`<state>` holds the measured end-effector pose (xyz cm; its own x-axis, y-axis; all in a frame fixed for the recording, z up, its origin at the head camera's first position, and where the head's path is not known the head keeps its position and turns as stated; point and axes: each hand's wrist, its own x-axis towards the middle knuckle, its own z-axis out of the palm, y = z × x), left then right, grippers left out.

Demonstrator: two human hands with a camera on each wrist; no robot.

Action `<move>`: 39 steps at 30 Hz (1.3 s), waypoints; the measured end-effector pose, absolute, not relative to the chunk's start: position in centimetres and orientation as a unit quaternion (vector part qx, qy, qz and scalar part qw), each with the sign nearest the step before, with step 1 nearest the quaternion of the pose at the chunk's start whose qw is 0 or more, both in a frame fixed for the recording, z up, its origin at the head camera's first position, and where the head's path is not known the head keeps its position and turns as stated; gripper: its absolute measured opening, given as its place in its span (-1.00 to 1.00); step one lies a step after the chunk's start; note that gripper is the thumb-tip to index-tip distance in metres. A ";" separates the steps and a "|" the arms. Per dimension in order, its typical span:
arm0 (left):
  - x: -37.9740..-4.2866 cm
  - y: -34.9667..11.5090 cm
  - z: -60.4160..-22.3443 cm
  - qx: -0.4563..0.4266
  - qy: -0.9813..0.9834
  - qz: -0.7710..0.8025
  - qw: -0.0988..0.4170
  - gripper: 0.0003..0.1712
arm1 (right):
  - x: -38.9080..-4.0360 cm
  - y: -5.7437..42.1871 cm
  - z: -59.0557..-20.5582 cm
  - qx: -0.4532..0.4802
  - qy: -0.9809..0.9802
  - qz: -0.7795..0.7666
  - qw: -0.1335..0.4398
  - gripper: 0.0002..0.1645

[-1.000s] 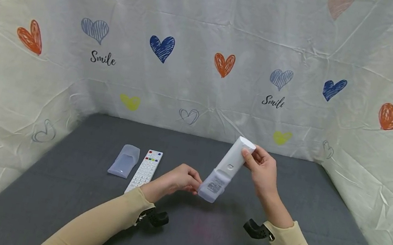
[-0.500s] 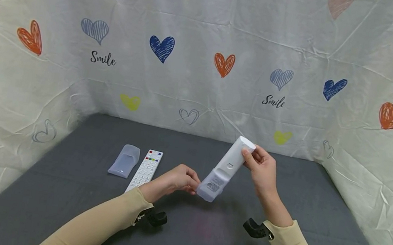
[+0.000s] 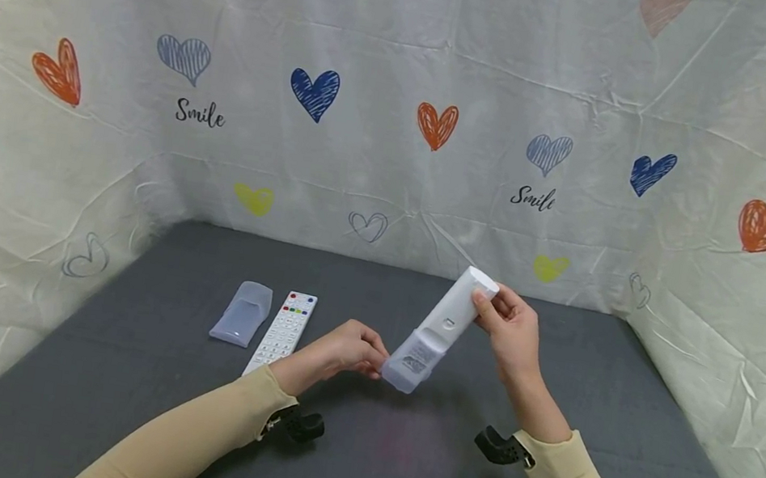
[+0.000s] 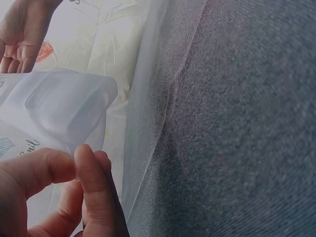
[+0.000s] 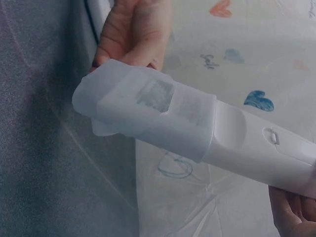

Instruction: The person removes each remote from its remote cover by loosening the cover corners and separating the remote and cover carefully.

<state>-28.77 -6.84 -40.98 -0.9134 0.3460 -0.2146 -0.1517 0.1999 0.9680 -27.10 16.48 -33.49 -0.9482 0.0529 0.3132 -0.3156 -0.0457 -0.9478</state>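
Observation:
In the head view my right hand (image 3: 515,331) grips the upper end of a white remote control (image 3: 450,314), its back turned toward me and its body tilted. A translucent silicone cover (image 3: 416,358) sits around the lower end of that remote. With thumb and fingers, my left hand (image 3: 346,352) pinches the cover's bottom corner. The left wrist view has the cover (image 4: 59,108) just beyond the pinching fingertips (image 4: 89,163). In the right wrist view the cover (image 5: 128,98) reaches beyond the remote's end, and the remote's bare part (image 5: 252,153) shows a battery-door latch.
Left of my hands, a second white remote (image 3: 285,327) lies buttons up on the grey table (image 3: 351,463), partly hidden by my left wrist. Beside it lies another translucent cover (image 3: 244,313). A white cloth with printed hearts (image 3: 435,126) hangs around the table's back and sides.
My left hand has drifted slightly left, and the cover's lower end has shifted a little the same way. The right hand and the remote's upper end have hardly moved.

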 end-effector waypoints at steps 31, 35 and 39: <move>-29.8 -6.9 -41.1 0.013 0.728 0.679 0.091 -0.87 | -27.3 22.8 -33.9 0.125 -0.742 0.654 -0.079 -0.41; -29.8 -7.1 -41.2 0.025 0.738 0.670 0.080 -0.88 | -27.2 23.0 -34.1 0.138 -0.712 0.681 -0.104 -0.55; -29.8 -7.0 -41.2 0.029 0.732 0.677 0.071 -0.87 | -27.2 23.3 -34.5 0.144 -0.679 0.709 -0.128 -0.72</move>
<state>-29.75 -7.03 -41.21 -0.9884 0.1374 -0.0646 -0.0538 0.0811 0.9953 -27.17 23.27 -34.49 -0.9258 -0.3768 0.0308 -0.0144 -0.0463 -0.9988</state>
